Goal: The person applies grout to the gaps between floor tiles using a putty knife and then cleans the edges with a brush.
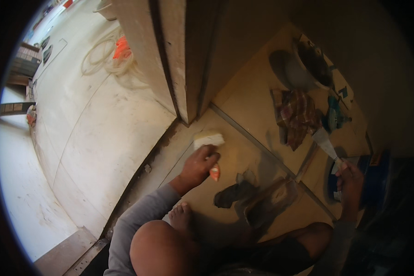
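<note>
My left hand (200, 164) is closed round a brush (209, 140), its white head beyond my grip, left of the checked cloth (295, 115). My right hand (349, 177) clamps a scraper (325, 143), blade angled toward that cloth's lower right.

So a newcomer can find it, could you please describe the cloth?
Right of the tall post is a round container. Just below it in view, near the right hand's scraper, lies the cloth. Its reddish checked pattern sets it apart from the teal object beside it.
</note>
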Demonstrator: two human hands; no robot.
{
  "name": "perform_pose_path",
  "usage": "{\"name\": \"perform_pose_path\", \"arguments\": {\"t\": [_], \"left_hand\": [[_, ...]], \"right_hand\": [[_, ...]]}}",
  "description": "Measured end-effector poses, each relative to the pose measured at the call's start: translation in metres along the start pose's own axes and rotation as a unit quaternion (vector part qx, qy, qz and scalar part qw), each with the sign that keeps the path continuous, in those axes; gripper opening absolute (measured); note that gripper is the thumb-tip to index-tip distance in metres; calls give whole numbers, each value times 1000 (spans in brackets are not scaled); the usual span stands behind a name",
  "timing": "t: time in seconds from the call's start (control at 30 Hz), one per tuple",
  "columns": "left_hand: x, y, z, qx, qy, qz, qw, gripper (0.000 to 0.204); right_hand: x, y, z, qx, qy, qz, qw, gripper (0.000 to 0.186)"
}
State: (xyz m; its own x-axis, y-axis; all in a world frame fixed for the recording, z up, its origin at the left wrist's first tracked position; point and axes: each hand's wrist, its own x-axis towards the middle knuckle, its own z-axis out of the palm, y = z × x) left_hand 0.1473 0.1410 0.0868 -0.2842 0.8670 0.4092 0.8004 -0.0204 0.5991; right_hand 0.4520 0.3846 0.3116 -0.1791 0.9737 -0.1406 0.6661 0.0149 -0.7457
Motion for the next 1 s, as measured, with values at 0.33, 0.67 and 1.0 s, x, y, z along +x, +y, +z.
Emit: {"name": "perform_pose_path", "arguments": {"t": [0.33, 0.67, 1.0], "left_hand": [[7, -31, 31, 101, 0, -113, 988, 21], [-77, -47, -92, 18, 411, -221, 884, 14], [-171, -126, -168, -75, 628, -430, 645, 40]], "right_hand": [[-6, -2, 4, -31, -5, -26, 999, 32], [-31, 5, 100, 60, -251, 103, 961, 37], [-29, 29, 314, 92, -236, -19, 967, 35]]}}
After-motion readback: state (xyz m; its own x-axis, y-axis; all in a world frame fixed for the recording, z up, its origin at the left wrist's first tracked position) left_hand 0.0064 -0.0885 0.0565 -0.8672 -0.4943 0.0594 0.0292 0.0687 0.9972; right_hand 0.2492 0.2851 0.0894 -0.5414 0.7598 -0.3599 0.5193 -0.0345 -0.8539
